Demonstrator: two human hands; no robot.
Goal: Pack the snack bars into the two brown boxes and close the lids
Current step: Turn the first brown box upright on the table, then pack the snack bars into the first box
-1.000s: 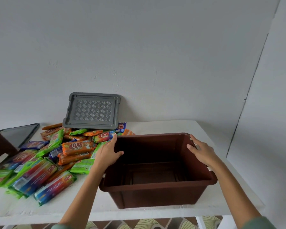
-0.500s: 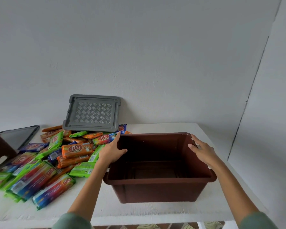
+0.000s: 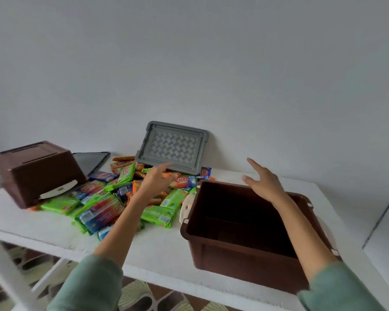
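Observation:
An open, empty brown box (image 3: 238,254) stands on the right of the white table (image 3: 166,248). A second brown box (image 3: 36,173) lies tipped over at the far left, resting on snack bars. A heap of snack bars (image 3: 112,198) in green, orange and blue wrappers fills the space between them. My left hand (image 3: 154,181) hovers over the heap, fingers spread, holding nothing. My right hand (image 3: 264,182) floats above the open box's back rim, also open and empty.
A grey lid (image 3: 174,147) leans against the back wall behind the heap. A darker lid (image 3: 89,161) lies flat beside the tipped box. The wall turns a corner at the far right. The table's front edge is near me.
Both hands have let go of the open box's rim. My left hand has moved over the snack bars and my right has lifted. The view has swung left, showing the tipped box.

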